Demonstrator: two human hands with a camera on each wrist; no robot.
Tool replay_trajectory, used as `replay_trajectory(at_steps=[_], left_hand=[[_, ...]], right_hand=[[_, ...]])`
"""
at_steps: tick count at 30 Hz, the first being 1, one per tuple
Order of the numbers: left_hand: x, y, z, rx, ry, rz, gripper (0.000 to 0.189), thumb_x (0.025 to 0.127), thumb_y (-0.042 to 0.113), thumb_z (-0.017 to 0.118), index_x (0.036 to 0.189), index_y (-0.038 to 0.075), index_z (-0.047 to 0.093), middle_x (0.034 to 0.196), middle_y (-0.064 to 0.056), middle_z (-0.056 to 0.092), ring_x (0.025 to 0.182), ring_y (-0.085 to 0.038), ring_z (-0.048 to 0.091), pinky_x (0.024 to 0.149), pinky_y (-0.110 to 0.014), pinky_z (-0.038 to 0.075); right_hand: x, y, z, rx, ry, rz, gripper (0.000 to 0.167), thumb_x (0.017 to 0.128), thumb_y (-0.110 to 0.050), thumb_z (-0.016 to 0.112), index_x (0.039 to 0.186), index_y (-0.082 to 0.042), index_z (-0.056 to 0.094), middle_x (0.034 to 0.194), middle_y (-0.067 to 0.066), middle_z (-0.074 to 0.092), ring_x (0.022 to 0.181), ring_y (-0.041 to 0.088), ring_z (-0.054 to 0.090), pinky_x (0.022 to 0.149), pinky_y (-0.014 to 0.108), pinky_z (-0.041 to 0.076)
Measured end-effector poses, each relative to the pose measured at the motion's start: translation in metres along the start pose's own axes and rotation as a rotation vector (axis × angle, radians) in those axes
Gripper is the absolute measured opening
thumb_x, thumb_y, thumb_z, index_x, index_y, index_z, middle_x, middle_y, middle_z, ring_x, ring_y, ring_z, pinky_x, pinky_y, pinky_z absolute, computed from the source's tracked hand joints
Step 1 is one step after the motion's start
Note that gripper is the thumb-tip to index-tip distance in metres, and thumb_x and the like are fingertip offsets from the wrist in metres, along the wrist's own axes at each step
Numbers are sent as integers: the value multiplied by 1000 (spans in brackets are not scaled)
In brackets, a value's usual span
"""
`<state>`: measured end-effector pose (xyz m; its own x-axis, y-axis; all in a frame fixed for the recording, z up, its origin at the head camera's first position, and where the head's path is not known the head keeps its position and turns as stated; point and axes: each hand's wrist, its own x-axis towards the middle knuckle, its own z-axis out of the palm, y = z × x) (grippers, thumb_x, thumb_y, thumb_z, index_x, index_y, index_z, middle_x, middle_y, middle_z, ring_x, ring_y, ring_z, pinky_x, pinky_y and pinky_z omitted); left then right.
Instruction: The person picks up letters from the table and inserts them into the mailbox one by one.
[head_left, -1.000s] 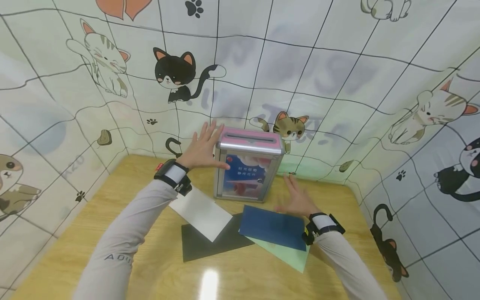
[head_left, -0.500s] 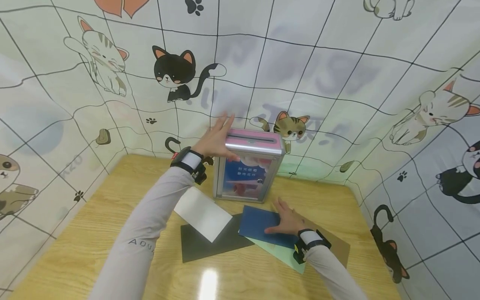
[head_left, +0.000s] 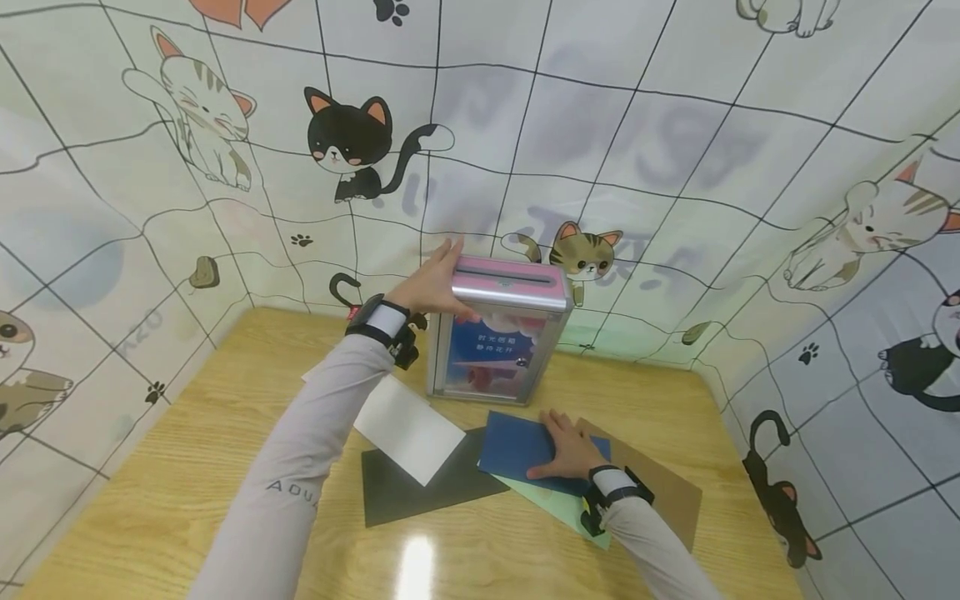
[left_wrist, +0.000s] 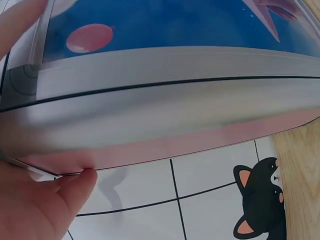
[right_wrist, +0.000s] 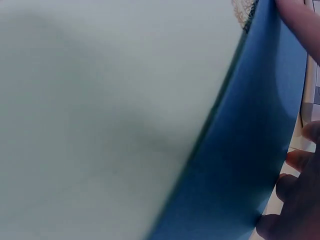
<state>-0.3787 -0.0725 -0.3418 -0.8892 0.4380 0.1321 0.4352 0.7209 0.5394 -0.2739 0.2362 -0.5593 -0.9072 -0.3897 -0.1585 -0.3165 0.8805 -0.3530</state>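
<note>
A slotted letter box (head_left: 491, 350) with a pink top, silver frame and printed front stands upright on the table. My left hand (head_left: 431, 282) grips its upper left corner. The thumb lies across the front and the fingers reach over the top, as the left wrist view also shows. My right hand (head_left: 573, 450) spans a dark blue envelope (head_left: 512, 446), with fingertips at its far edge and the thumb near its close edge. In the right wrist view the blue envelope (right_wrist: 240, 150) borders a blurred pale surface. Part of a light green envelope (head_left: 543, 500) shows under the blue one.
A white envelope (head_left: 411, 429) overlaps a black one (head_left: 420, 492) left of the blue envelope. A brown envelope (head_left: 660, 483) lies at the right, partly behind my right wrist. Cloth printed with cats (head_left: 348, 137) hangs behind and beside the wooden table (head_left: 225, 467).
My left hand has moved right onto the letter box's corner. My right hand has come down and left onto the blue envelope, revealing the brown envelope. The letter box has stayed in place.
</note>
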Motion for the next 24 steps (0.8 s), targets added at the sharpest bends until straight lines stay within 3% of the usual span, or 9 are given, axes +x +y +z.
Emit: replay_trajectory(at_steps=[6,17,21,24], left_hand=[[7,-3,0,-30,18,-16,116,53,30,82,144,2,14,145,-18,17,125,-31,29,102,-43,31],[8,-6,4,-105,26,-98,115,44,16,83,141,7,22,144,-15,18,121,-29,30,97,-44,36],[9,-5,5,-106,25,-96,114,44,15,82,141,7,22,144,-15,17,120,-29,31,96,-44,37],[9,-3,3,-80,25,-85,113,45,16,82,141,6,23,144,-15,18,120,-29,32,97,-43,36]], right_hand=[[0,-3,-4,3,15,1,105,58,-55,76,137,0,34,143,24,27,130,41,25,96,67,21],[4,-5,-2,-7,41,20,100,53,-57,78,129,-2,44,138,23,36,122,39,39,91,61,34],[7,-3,-2,-43,103,19,100,45,-58,81,121,-2,49,121,16,48,104,33,52,83,49,45],[12,-5,-6,-81,145,17,96,40,-57,83,113,-3,52,103,10,52,89,26,54,74,42,48]])
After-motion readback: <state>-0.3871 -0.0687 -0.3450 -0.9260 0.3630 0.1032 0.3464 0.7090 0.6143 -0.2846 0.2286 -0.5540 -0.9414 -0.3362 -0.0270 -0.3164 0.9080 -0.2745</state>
